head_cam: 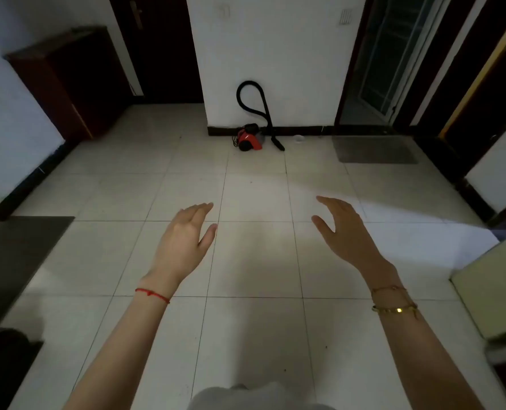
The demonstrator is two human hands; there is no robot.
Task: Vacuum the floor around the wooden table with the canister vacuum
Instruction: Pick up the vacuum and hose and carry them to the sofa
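Red vacuum [250, 140] parked on the floor [254, 261] at the foot of the far wall, both hands empty and well short of it.

The vacuum sits on the tiles touching the dark skirting at the base of the white wall [275, 54], its black hose [250, 97] looping up against that wall and coming back down to a nozzle [278, 143] resting on the floor just right of the body. A grey mat [376, 149] lies further right, before a doorway. A dark cabinet [68, 81] stands at the floor's far left corner. Nearer, the left hand [186, 232] and right hand [340, 229] reach forward above the tiles, fingers straight and relaxed, thumbs spread, holding nothing. A red string [152, 295] circles the left wrist; gold bracelets [393, 300] circle the right.
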